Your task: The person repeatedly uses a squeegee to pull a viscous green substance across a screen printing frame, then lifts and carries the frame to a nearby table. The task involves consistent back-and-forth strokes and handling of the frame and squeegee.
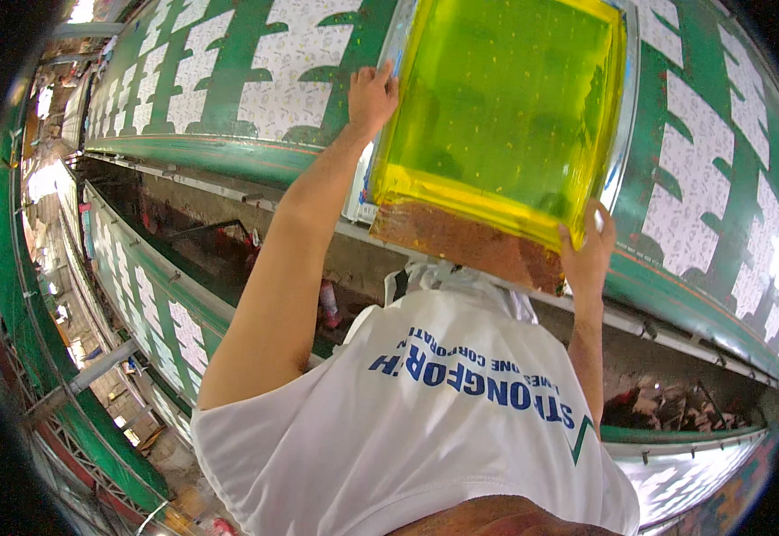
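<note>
Item: a square printing screen with a pale metal frame and translucent yellow-green mesh [506, 107], lying flat on a long table covered with green-and-white patterned cloth [229, 80]. The screen sits ahead of the person, directly beyond both hands, with its near edge toward the body; that near edge carries a band of reddish-brown paste [461, 241] along the inside of the frame (whether wet or dried cannot be told). No other content shows inside the frame. The left hand [372, 94] is closed over the left side rail, fingers curled on the frame edge, arm stretched well forward. The right hand [589, 255] grips the near right corner, fingers wrapped on the rail, and lies much closer to the body than the left. The frame reads as roughly square, so no clear long axis; it is set slightly askew to the table's run, while the table itself stretches far to left and right. A white printed shirt [425, 420] fills the lower view. Beside the table runs a dark trough [229, 259], and a second patterned table [139, 295] lies parallel at lower left.
</note>
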{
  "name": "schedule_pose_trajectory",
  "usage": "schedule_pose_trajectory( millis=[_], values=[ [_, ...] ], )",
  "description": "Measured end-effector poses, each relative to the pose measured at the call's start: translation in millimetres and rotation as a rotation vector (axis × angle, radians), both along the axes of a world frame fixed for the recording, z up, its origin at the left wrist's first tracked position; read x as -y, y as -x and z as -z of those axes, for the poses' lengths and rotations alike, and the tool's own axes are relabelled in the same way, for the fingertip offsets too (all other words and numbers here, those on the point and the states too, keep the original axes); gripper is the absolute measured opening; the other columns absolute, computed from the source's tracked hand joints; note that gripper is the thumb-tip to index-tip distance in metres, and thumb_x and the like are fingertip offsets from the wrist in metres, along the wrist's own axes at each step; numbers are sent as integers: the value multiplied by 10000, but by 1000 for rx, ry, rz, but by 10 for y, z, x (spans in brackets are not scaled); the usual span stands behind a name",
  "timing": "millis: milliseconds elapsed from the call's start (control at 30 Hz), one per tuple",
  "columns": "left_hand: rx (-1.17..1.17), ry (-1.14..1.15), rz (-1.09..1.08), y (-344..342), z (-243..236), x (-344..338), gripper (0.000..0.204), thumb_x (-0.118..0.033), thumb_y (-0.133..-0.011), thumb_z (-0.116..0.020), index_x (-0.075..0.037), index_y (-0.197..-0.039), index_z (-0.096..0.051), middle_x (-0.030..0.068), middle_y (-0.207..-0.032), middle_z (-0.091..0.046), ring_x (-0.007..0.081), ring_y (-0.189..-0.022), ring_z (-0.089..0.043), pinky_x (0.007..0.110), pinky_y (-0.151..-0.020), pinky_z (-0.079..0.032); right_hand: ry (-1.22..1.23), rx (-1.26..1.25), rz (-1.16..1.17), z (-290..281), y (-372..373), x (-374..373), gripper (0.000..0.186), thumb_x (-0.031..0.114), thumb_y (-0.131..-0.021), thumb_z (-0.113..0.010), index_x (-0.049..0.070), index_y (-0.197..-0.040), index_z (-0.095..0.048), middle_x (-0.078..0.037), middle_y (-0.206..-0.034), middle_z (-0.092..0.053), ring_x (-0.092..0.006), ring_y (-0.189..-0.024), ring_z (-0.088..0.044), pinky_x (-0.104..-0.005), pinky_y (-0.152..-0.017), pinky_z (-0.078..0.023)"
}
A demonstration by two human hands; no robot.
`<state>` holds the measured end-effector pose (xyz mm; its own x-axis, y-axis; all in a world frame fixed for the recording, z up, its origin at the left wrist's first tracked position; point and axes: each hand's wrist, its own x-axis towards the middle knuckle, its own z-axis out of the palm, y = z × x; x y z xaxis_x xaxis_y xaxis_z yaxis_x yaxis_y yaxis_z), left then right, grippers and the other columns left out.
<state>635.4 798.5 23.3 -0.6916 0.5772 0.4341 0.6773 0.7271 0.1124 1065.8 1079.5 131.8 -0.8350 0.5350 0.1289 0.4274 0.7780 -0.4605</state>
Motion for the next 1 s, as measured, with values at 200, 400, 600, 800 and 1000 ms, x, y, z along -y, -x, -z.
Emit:
schedule_pose_trajectory(
  millis=[200, 400, 600, 800, 1000],
  values=[
    [-15, 26, 127, 77, 34, 80, 399, -300, -974, -673, -125, -1333, -693, 166, -1030, -646, 343, -1000, -600, 511, -909, -480, 240, 354, -802, -153, 279, 753, 683, 254, -843, -808, 79, -1457, -565, -125, -1457, -548, -367, -1280, -578, -466, -1052, -524],
    [-11, -31, 143, 153, 179, 118, 449, -375, -981, -675, -107, -1341, -704, 169, -1034, -671, 358, -1045, -617, 500, -977, -471, 64, 430, -740, -318, 421, 990, 721, 109, -809, -721, 103, -1503, -523, -128, -1423, -570, -360, -1258, -599, -461, -984, -576],
    [70, -85, 89, 73, 89, 58, 388, -283, -965, -653, -62, -1280, -691, 215, -1104, -656, 409, -1074, -610, 522, -1009, -465, 154, 381, -489, -333, 703, 1014, 608, 82, -881, -641, 172, -1479, -575, -154, -1327, -679, -382, -1183, -656, -487, -991, -557],
    [109, -139, 62, -51, -35, 13, 345, -226, -943, -643, -4, -1203, -695, 225, -1056, -649, 435, -1055, -603, 551, -954, -483, 49, 679, -327, -377, 1025, 940, 375, 192, -891, -737, 174, -1266, -740, -123, -1187, -743, -368, -1069, -708, -481, -924, -575],
    [130, -172, 66, -64, -157, 6, 321, -240, -943, -647, -14, -1163, -707, 226, -1068, -646, 434, -1058, -600, 562, -908, -497, 60, 712, -304, -472, 1033, 902, 343, 227, -888, -740, 176, -1226, -758, -152, -1110, -755, -387, -1026, -716, -502, -892, -577]
  ],
)
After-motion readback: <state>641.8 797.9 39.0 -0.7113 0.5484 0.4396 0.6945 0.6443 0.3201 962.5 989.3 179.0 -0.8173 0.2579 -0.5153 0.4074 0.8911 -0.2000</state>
